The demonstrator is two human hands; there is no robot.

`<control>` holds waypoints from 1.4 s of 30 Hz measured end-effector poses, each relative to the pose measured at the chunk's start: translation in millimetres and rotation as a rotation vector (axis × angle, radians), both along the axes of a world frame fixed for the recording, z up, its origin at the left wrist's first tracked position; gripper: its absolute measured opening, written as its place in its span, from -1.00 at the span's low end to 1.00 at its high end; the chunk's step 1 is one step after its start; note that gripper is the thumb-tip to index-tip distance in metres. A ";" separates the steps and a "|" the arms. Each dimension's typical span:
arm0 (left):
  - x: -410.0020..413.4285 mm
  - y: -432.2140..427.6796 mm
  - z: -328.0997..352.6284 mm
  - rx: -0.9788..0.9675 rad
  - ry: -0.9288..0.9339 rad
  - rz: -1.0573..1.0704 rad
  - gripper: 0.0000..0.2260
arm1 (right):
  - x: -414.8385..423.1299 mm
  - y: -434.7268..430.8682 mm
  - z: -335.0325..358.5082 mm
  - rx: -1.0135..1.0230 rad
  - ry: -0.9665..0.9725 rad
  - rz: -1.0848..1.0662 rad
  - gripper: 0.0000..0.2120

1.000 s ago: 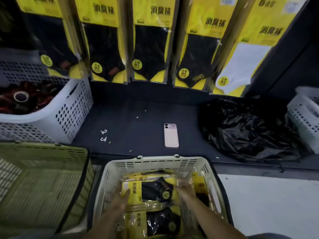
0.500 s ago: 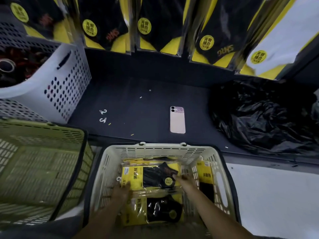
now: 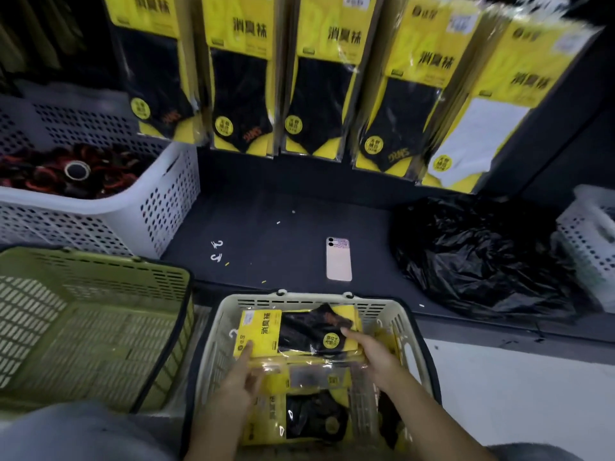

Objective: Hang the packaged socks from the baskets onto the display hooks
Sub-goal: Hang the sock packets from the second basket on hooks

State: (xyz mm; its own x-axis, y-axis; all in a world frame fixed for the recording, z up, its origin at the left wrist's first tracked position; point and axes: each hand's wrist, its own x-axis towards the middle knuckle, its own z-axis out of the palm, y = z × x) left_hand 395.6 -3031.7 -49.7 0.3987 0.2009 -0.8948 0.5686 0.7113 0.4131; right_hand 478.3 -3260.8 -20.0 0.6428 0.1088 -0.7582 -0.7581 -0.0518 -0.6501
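the left hand [image 3: 243, 377] pinches the yellow card end of the top sock pack [image 3: 299, 331], thumb on top and fingers curled beneath. the right hand [image 3: 369, 354] lies over the pack's other end with fingers stretched along it; its thumb is hidden, so i cannot tell whether it grips or only steadies. the pack lies crosswise in the cream basket [image 3: 312, 297], over more packs of the same kind, with another wedged along the right wall.

as for progress: five rows of hanging packs [image 3: 319, 94] already fill the display above the dark shelf [image 3: 266, 227], four black and one white, their hooks out of view past the top edge. the green basket [image 3: 100, 294] beside it looks emptied. the cream basket holds several packs, so a fair part is left, this one first.

two loose white hooks [image 3: 216, 251], a phone [image 3: 338, 259] and a black plastic bag [image 3: 482, 257] lie on the shelf.
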 end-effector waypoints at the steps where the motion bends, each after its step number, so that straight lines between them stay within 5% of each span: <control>1: -0.9 -5.1 10.3 -0.057 -0.079 0.079 -0.68 | -2.3 1.1 10.0 0.034 -0.032 -0.025 -0.43; 4: 5.4 -25.3 44.4 -0.180 -0.301 0.208 -0.69 | -12.4 5.0 34.1 0.162 -0.137 -0.107 -0.39; 8: 26.0 -44.1 95.8 -0.212 -0.538 0.052 -0.49 | -20.2 2.7 62.6 0.322 -0.217 -0.142 -0.20; 12: 40.0 -43.2 139.1 0.016 -0.664 -0.112 -0.43 | -24.1 -7.7 94.7 0.297 -0.364 -0.115 -0.24; 16: 47.9 -44.7 194.6 0.266 -0.785 -0.259 -0.75 | -7.8 -18.2 141.7 0.111 -0.672 -0.222 -0.27; 23: 59.2 -69.3 261.4 0.531 -0.966 -0.523 -0.83 | 14.6 -14.7 240.6 -0.005 -1.039 -0.109 -0.66; 31: 76.9 -84.9 291.2 0.542 -0.999 -0.440 -0.51 | 14.5 -28.4 277.0 0.105 -1.069 -0.159 -0.83; 38: 104.4 -79.2 314.0 0.609 -1.031 -0.422 -0.69 | 43.7 -62.6 282.2 0.163 -0.985 -0.183 -0.61; 42: 127.5 -64.8 331.3 0.679 -1.039 -0.367 -0.67 | 82.3 -92.6 292.2 0.120 -1.001 -0.345 -0.76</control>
